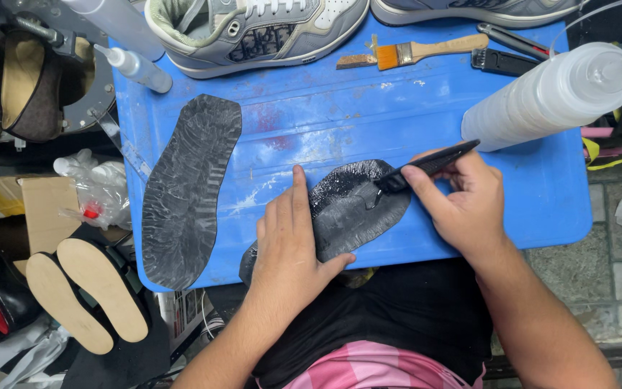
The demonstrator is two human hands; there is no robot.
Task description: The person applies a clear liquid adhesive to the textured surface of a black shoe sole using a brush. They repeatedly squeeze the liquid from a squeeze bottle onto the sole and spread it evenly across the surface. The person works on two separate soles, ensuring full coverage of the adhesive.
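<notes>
Pressing flat, left hand (289, 248) is pinning black sole (347, 212) at worktop (541, 187) near edge; right hand (466, 205) grip is closed around black brush (426, 164), bristles touching sole.

The black rubber sole (358, 205) looks wet and glossy under the brush (426, 164). The blue plastic board (397, 108) is scuffed, stained and matt.
</notes>
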